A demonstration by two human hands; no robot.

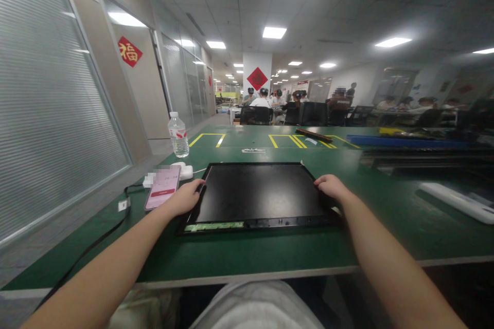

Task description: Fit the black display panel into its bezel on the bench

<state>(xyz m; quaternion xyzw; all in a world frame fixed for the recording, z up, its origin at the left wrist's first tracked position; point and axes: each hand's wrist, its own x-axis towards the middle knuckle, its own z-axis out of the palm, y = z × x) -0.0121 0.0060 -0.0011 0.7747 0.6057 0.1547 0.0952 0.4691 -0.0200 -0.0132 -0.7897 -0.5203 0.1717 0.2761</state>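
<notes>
Green tabletop, water bottle standing at its far left. Black screen panel on it, centred toward the near edge. Grip: left hand grasping the panel's left side, right hand its right. Phone just beside left hand.

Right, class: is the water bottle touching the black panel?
Apart. The head view shows green tabletop between the base of the water bottle and the far left corner of the black panel.
</notes>
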